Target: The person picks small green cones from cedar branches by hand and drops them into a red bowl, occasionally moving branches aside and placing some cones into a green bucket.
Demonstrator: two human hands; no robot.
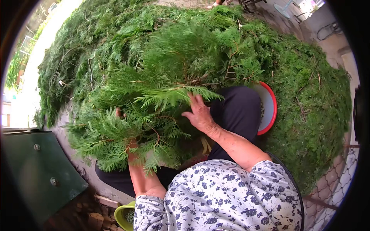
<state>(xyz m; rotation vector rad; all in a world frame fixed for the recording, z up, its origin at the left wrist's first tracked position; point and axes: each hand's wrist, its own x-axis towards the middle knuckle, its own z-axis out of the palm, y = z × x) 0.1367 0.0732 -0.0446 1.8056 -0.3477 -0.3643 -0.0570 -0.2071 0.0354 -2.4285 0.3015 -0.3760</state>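
A leafy green conifer branch [115, 133] spreads over my lap. My left hand [120, 112] reaches up beneath it and is wrapped round it; foliage hides most of that hand, with only some fingertips and the wrist showing. My right hand [200, 114] is above my knee, thumb and fingers apart, fingertips right at a feathery sprig [173, 94]. Beyond both hands rises a large heap of cut conifer branches [204, 42], its nearest foliage blurred.
A white basin with a red rim [275, 109] stands beside my right knee, small bits inside. At lower left are a yellow-green bucket [122, 217] holding small pale green pieces and a dark green panel [42, 173] with bolts. More cut greenery [308, 127] lies to the right.
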